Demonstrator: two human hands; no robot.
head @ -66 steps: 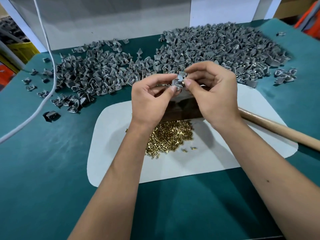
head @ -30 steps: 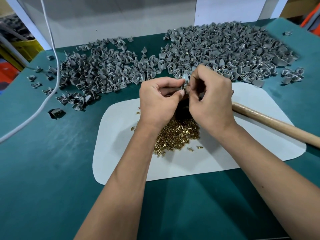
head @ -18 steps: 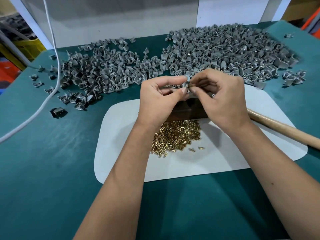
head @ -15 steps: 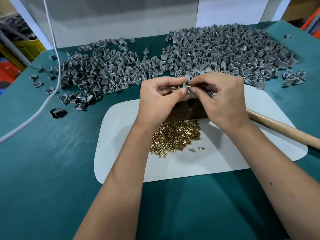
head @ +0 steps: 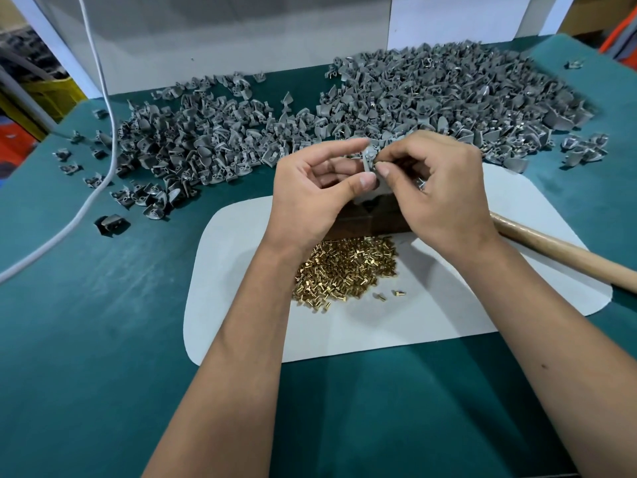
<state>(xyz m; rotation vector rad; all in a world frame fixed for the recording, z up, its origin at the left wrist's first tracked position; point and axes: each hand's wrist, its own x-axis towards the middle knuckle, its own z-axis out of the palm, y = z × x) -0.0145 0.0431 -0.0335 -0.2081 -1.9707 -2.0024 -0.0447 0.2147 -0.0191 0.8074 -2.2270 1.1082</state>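
Rivet heap [head: 344,270] on mat [head: 448,315]; plastic parts [head: 431,94] behind; handle [head: 565,251] right

The right hand [head: 437,191], which dipped near to the brass pile [head: 344,270], has risen again and presses a brass pin [head: 375,163] into the grey part [head: 368,157]. The left hand [head: 310,198] has spread its fingers.

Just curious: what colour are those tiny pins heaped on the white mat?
The pins are shiny brass-gold, seen in the head view.
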